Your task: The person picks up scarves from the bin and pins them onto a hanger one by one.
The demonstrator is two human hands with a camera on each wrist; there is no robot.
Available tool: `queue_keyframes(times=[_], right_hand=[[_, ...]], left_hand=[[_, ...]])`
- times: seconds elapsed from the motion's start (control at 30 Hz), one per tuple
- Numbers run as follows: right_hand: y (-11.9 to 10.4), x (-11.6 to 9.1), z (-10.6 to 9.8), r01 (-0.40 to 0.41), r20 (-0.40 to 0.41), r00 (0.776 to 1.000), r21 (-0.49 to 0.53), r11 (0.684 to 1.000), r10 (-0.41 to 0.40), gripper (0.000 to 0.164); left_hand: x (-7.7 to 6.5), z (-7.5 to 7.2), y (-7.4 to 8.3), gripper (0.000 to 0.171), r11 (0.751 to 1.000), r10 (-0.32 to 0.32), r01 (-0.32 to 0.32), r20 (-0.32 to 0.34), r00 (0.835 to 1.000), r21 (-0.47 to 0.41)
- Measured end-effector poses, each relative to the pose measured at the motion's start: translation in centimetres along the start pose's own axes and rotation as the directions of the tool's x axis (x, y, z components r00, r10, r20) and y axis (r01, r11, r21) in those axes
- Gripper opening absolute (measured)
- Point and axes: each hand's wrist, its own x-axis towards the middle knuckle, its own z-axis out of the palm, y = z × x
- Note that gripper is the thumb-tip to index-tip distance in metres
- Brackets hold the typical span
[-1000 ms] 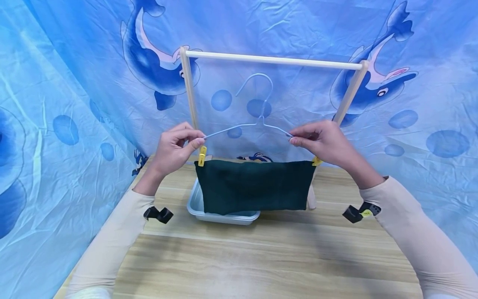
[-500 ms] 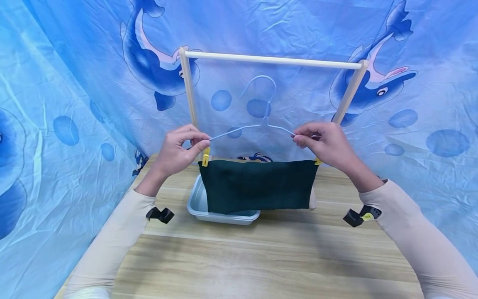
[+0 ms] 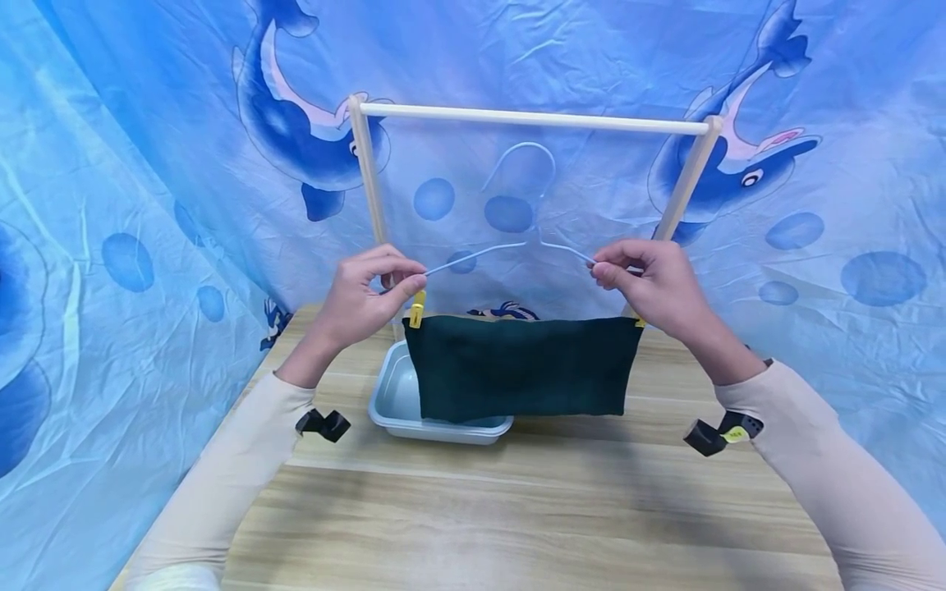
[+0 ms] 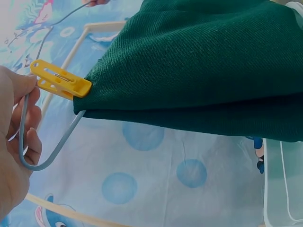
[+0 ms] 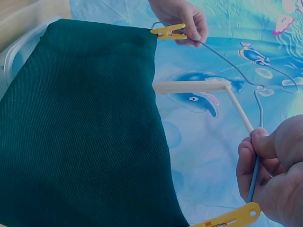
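Note:
A pale blue wire hanger [image 3: 484, 251] is held up by both hands, its hook pointing upward below the rack's top bar. My left hand [image 3: 367, 295] pinches the hanger's left shoulder between thumb and fingers. On the other side my right hand [image 3: 654, 283] pinches the right shoulder. A dark green cloth [image 3: 525, 369] hangs folded over the hanger's lower wire. Its left corner is clamped by a yellow clothespin [image 4: 61, 79], and another yellow clothespin [image 5: 232, 217] grips the right corner, mostly behind my right hand in the head view.
A wooden rack with a white top bar [image 3: 532, 119] stands behind the hanger. Beneath the cloth, partly covered, a pale blue plastic basin [image 3: 443, 432] sits on the wood-grain table [image 3: 473, 509]. A blue dolphin-print curtain [image 3: 591, 49] hangs behind and at the sides.
Both hands have shifted slightly to the right, carrying the hanger and cloth along. Their pinch on the wire looks the same. More of the basin's left part shows now.

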Motion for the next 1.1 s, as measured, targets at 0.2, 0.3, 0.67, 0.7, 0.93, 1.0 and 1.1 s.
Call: queue_keyframes(times=[0.2, 0.3, 0.67, 0.7, 0.93, 1.0, 1.1], right_hand=[[0.0, -0.2, -0.4, 0.013, -0.016, 1.0, -0.018, 1.0, -0.013, 0.011], [-0.2, -0.4, -0.5, 0.005, -0.02, 1.0, -0.018, 1.0, -0.006, 0.011], [0.0, -0.9, -1.5, 0.003, -0.036, 0.999, -0.012, 1.0, -0.003, 0.011], [0.0, -1.0, -1.7, -0.007, -0.041, 0.999, -0.013, 1.0, 0.006, 0.011], [0.4, -1.5, -2.7, -0.025, -0.067, 0.998, -0.062, 0.998, 0.021, 0.012], [0.5, -1.6, -3.0, -0.029, -0.078, 0.997, -0.079, 0.996, 0.022, 0.012], [0.7, -1.7, -3.4, -0.031, -0.092, 0.996, -0.085, 0.996, 0.023, 0.012]], left_hand=[[0.3, 0.4, 0.5, 0.01, 1.0, -0.005, 0.004, 0.012, 1.0, 0.023], [0.4, 0.4, 0.7, 0.011, 1.0, -0.006, 0.005, 0.02, 1.0, 0.031], [-0.3, -0.4, 0.2, 0.026, 0.991, -0.13, 0.128, -0.032, 0.991, -0.05], [-0.4, -0.4, 0.0, 0.027, 0.989, -0.144, 0.141, -0.055, 0.988, -0.051], [-0.8, -0.6, -1.3, 0.029, 0.973, -0.227, 0.225, -0.287, 0.931, -0.04], [-0.8, -0.6, -1.7, 0.028, 0.968, -0.243, 0.25, -0.35, 0.905, -0.027], [-0.9, -0.7, -2.3, 0.031, 0.958, -0.266, 0.288, -0.41, 0.872, -0.008]])
